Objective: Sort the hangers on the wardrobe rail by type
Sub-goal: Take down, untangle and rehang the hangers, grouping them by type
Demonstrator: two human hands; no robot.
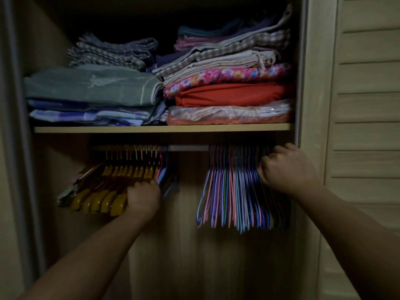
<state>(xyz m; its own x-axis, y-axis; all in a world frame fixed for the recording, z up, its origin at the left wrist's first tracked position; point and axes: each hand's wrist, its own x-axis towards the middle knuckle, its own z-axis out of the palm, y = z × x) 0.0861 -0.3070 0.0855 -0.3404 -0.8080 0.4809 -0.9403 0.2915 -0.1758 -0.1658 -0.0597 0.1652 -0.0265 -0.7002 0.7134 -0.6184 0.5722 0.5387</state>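
A metal wardrobe rail (pixel 188 148) runs under the shelf. On its left part hang several wooden hangers (pixel 101 198) with gold hooks, bunched together. A few thin coloured hangers (pixel 167 176) hang just to their right. A thick bunch of thin coloured hangers (pixel 229 191), pink, blue and purple, hangs on the right part. My left hand (pixel 144 197) grips the right end of the wooden bunch, fingers curled in. My right hand (pixel 287 167) is curled round the right side of the coloured bunch, just below the rail.
A wooden shelf (pixel 164 128) above the rail carries stacks of folded cloth (pixel 227 83). A louvred door (pixel 368 105) stands at the right and the wardrobe's side wall (pixel 47 50) at the left. A bare stretch of rail lies between the two bunches.
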